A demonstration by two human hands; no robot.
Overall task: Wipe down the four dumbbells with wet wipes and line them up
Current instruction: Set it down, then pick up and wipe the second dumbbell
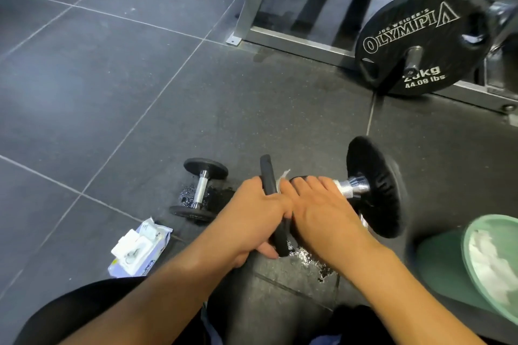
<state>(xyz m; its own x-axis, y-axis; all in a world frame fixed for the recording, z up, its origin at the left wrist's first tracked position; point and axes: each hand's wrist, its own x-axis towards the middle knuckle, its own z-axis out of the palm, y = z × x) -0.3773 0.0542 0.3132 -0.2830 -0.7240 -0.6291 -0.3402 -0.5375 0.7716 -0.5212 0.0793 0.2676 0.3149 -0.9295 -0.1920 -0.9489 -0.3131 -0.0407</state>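
Dumbbells in view: two. Large dumbbell (372,187): bar running left to right, near plate gripped by left hand (252,221), fingers curled around its rim. Right hand (322,210): palm down on the bar, fingers pressing a white wipe (283,176). Small dumbbell (200,190): on the floor (112,92) left of the fingers, bar pointing away. Wipe pack (140,249): one. Green bin (493,266): one.

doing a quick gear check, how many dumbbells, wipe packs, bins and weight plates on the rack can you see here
dumbbells: 2, a small one lying on the floor and a bigger one held in both hands
wipe packs: 1
green bins: 1
Olympia plates on the rack: 1
total: 5
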